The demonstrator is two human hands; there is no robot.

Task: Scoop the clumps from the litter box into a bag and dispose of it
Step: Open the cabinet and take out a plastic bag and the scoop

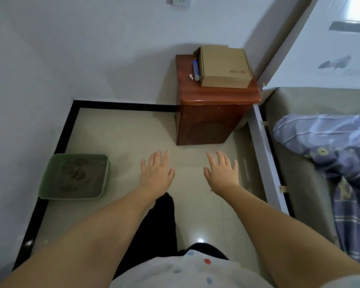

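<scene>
A green litter box sits on the tiled floor against the left wall. It holds grey-brown litter with several darker clumps. My left hand is stretched out flat over the floor, fingers straight, to the right of the box and holding nothing. My right hand is held out the same way, fingers spread, beside it. No scoop or bag is in view.
A reddish wooden nightstand stands ahead in the corner, with a cardboard box and a blue pen-like item on top. A bed with a purple checked blanket runs along the right.
</scene>
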